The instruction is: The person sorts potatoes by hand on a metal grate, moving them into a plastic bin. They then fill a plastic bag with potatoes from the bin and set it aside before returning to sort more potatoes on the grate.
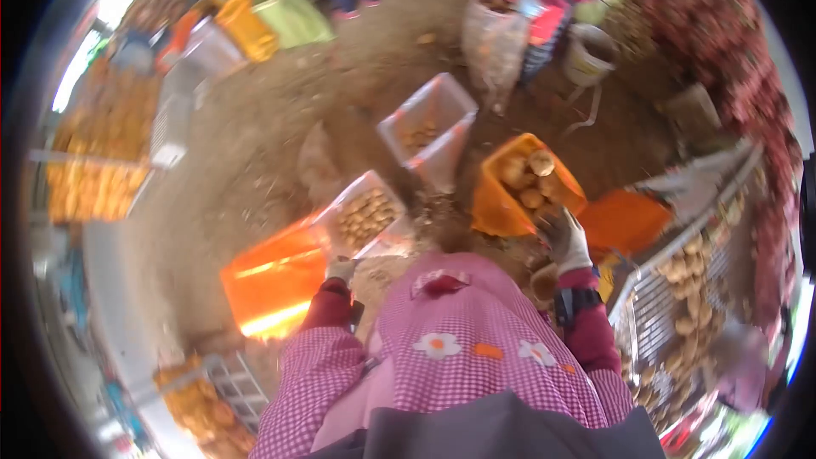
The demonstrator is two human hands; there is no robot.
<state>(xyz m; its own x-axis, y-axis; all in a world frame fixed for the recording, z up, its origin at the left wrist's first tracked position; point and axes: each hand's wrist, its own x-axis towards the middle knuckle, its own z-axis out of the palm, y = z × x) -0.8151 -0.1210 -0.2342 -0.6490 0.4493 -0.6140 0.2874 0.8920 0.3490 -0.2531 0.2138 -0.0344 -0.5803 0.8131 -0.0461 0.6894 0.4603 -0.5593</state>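
Note:
My left hand [340, 269], in a pale glove, is at the near edge of a white plastic basket [397, 246] of small potatoes [367, 219]. Its fingers look closed on that edge, though blur softens them. Over the near rim of an orange basket [501, 219] lies my gloved right hand [564, 240], its dirty fingers curled at the rim. Larger potatoes [518, 174] lie inside this basket. Whether the fingers also touch a potato is hidden.
Another white basket [455, 149] with a few potatoes stands ahead. A glowing orange basket [272, 276] is at left. On the right, a slatted metal rack [650, 323] bears potatoes. A full sack [495, 47] and white bucket [586, 55] stand farther off, near other people.

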